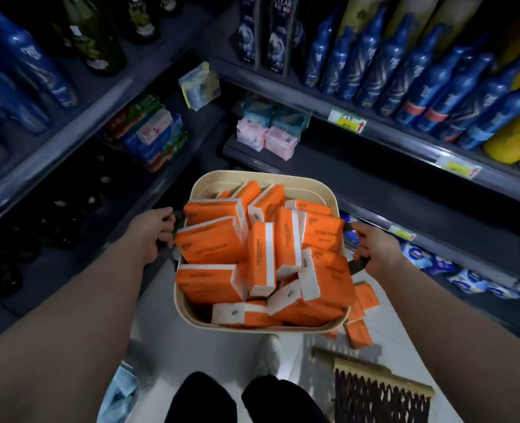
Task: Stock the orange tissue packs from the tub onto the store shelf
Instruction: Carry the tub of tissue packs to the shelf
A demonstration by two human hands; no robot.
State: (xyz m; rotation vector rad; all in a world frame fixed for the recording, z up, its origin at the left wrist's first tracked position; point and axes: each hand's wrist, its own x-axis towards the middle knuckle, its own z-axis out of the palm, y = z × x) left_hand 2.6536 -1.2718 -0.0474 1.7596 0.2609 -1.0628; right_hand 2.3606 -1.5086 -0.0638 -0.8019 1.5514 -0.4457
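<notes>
The cream tub (204,185), heaped with orange tissue packs (212,248), is held up in the middle of the aisle. The left hand (151,236) is clamped round its dark left handle and the right hand (377,251) is wrapped the same way round the right handle. To do this well I would keep the tub level (the pile is loose and stands above the rim, and a few fallen packs (358,332) lie on the floor at the near right) and set it down close to the bare shelf (359,190) on the right, near the pink packs (267,138), so one hand comes free for placing.
</notes>
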